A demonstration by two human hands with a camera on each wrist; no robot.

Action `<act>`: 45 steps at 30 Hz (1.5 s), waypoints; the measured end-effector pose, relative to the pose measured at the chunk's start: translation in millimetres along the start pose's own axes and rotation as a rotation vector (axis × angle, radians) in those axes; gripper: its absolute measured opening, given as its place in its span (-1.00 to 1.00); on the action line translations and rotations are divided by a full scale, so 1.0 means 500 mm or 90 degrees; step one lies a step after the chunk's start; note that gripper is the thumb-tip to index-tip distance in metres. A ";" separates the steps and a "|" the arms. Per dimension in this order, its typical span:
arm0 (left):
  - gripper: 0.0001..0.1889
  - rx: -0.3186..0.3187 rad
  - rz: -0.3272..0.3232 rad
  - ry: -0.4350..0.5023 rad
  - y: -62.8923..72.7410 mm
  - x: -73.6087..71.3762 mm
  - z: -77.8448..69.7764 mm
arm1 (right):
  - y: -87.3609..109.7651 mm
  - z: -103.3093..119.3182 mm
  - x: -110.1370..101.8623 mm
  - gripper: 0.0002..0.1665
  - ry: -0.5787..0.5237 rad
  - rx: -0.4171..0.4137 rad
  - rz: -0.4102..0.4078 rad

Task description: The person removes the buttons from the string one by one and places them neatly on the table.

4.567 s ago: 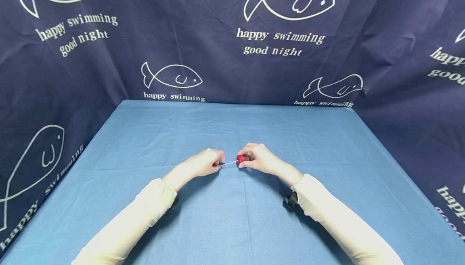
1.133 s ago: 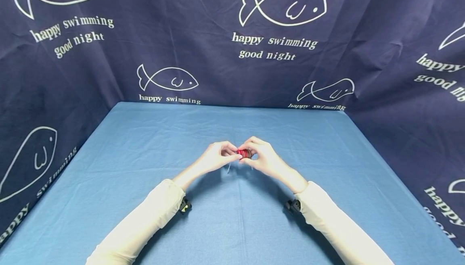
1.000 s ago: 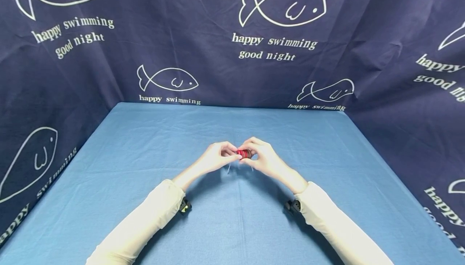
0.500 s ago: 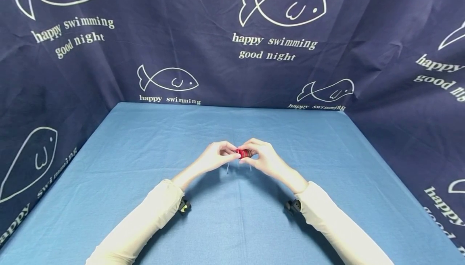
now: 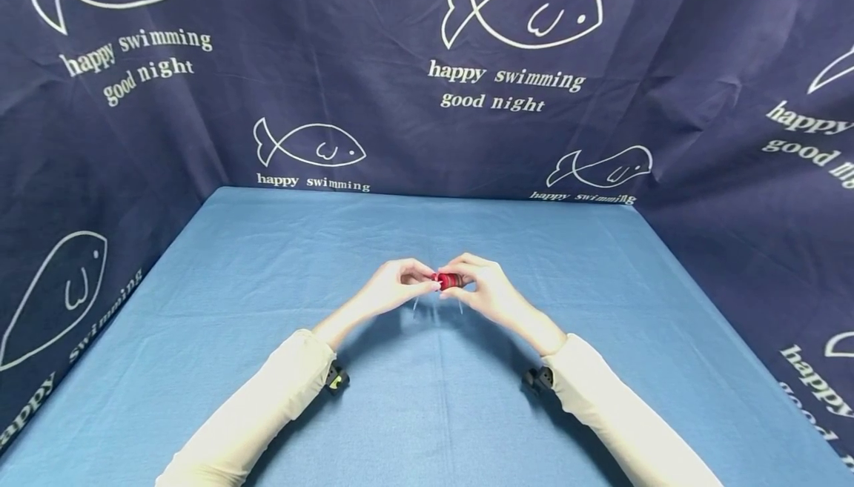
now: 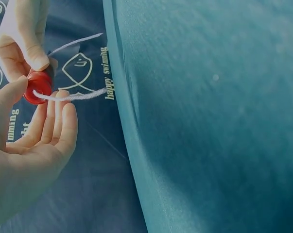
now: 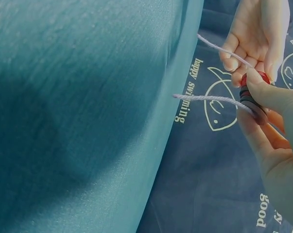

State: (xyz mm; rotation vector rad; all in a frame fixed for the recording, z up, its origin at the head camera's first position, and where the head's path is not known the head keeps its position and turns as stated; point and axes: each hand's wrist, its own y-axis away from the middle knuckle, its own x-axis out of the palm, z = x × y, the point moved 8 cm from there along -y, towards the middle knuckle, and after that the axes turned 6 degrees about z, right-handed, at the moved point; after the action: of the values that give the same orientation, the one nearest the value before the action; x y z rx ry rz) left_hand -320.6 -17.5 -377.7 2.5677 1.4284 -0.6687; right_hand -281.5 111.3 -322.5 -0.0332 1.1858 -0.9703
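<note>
A short stack of round red and dark button-like discs is strung on a pale cord, held above the table. My right hand grips the stack between thumb and fingers from the right. On the left, my left hand pinches the glossy red end disc, its other fingers loosely bent. In the left wrist view the cord comes out of this disc's face. Both cord ends hang loose; the right wrist view shows one leaving the dark end of the stack. Fingers hide part of the discs.
A blue cloth covers the table under both hands. Dark navy fabric printed with white fish and words hangs at the back and sides. Each wrist carries a small black camera below the pale sleeve.
Earlier, my left hand held the cord stretched away from the stack; then it came in to the discs. Just now a red end disc has shifted slightly left, with a small gap showing.
</note>
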 end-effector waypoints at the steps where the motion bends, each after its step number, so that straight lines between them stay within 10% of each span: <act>1: -0.72 0.000 -0.002 0.000 0.000 -0.001 0.000 | 0.000 0.000 -0.001 -0.60 0.003 0.000 0.000; 45: -0.66 -0.023 -0.009 0.007 0.010 -0.012 0.011 | 0.011 -0.008 -0.013 -0.59 0.004 0.018 -0.018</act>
State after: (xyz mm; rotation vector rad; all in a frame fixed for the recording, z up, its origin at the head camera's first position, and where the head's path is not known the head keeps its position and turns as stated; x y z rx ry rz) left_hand -321.1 -26.6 -380.4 2.5405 1.4504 -0.6259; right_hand -281.3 120.8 -321.8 -0.0251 1.1796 -1.0127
